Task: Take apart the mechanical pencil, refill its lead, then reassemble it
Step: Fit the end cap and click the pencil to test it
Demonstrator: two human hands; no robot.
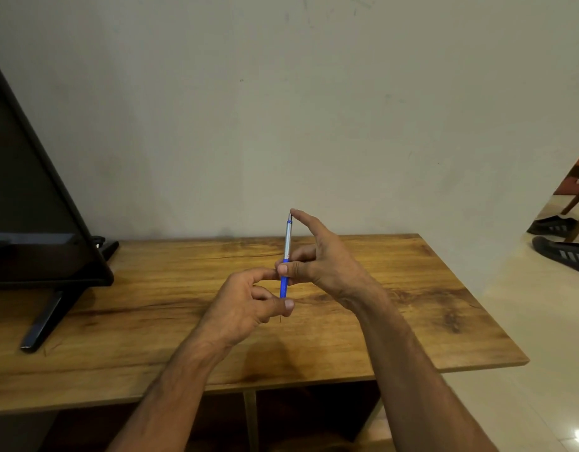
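Right hand (317, 259) pinches mechanical pencil (285, 265) mid-barrel, upright above desk (412, 288), index on top cap, prob. to click it. Left hand (245, 301) pinches the tip end, likely steadying it.

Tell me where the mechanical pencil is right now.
Head view, centre: the mechanical pencil stands nearly upright above the wooden table, right hand gripping its middle, left hand holding its lower end.

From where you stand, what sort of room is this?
Probably a living room in a home: a black flat-screen television stands on a low wood-grain cabinet against a plain wall, and black sandals lie on the pale tiled floor.
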